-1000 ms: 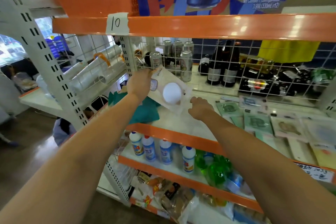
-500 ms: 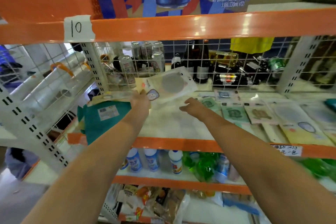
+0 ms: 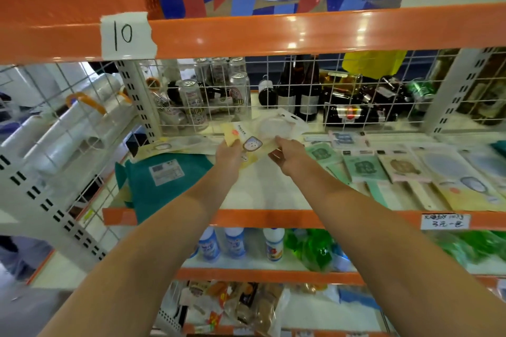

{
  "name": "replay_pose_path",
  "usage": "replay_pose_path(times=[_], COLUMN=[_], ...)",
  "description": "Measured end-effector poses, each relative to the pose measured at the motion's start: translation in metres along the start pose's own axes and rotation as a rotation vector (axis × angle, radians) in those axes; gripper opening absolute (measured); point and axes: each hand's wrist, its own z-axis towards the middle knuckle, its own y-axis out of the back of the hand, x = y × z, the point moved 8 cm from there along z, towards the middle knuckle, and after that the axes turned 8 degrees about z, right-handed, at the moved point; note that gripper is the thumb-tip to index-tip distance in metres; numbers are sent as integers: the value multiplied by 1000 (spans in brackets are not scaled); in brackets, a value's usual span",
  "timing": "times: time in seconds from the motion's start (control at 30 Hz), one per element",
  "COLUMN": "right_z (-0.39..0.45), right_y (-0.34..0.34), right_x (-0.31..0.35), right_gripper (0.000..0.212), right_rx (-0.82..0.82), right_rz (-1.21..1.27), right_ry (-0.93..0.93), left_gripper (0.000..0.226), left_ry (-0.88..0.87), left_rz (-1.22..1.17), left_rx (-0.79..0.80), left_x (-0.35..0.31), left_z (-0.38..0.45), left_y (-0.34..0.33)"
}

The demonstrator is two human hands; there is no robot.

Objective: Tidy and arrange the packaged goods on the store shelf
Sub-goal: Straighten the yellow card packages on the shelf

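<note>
- The store shelf (image 3: 262, 194), a white deck edged by an orange rail, served as the landmark; a wire grid closed its back.
- A teal flat package (image 3: 161, 175) lay at the shelf's left end, its near corner overhanging the orange rail.
- A row of flat carded packets (image 3: 405, 169), pale green, pink and yellow, lay side by side along the shelf's right half.
- The clear-fronted packet (image 3: 262, 134), with a yellow card and a round pale item inside, was held tilted above the middle of the shelf, near the wire grid.
- The left hand (image 3: 228, 152) gripped the packet's lower left corner, fingers curled round its edge.
- The right hand (image 3: 287, 154) pinched the packet's lower right edge between thumb and fingers.
- Cans (image 3: 216, 96) and dark bottles (image 3: 301, 93) stood behind the wire grid, beyond the shelf.
- A taped label marked "10" (image 3: 126, 35) was stuck to the orange beam above the shelf, toward its left.
</note>
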Motion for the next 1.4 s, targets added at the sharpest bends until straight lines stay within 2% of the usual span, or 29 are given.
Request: replay_pose_path(times=[0.1, 0.27, 0.4, 0.47, 0.63, 0.77, 0.83, 1.13, 1.3, 1.4], right_z=[2, 5, 5, 3, -4, -17, -29, -50, -80, -83], right_y=[-2, -2, 10, 19, 54, 93, 112, 219, 265, 302], right_x=[-3, -1, 11, 18, 37, 49, 59, 121, 161, 182], right_gripper=[44, 51, 27, 21, 34, 35, 36, 37, 40, 42], right_rx=[-67, -98, -97, -117, -204, -299, -328, -389, -379, -379], right_rz=[72, 139, 107, 75, 32, 15, 0, -91, -297, -318], right_ry=[49, 97, 112, 130, 200, 221, 233, 308, 338, 348], left_gripper=[32, 32, 26, 28, 35, 38, 38, 29, 33, 35], left_ry=[-35, -77, -71, -102, -263, -478, -547, -888, -1048, -1125], left_rz=[64, 141, 69, 84, 322, 715, 835, 1067, 1242, 1282], left_rx=[50, 141, 206, 213, 231, 266, 276, 398, 440, 456], left_x=[1, 2, 0, -6, -18, -27, -30, -38, -40, -40], left_z=[3, 15, 34, 42, 50, 35, 19, -66, -110, -131], left_y=[1, 0, 2, 1, -21, -59, -84, -203, -266, -299])
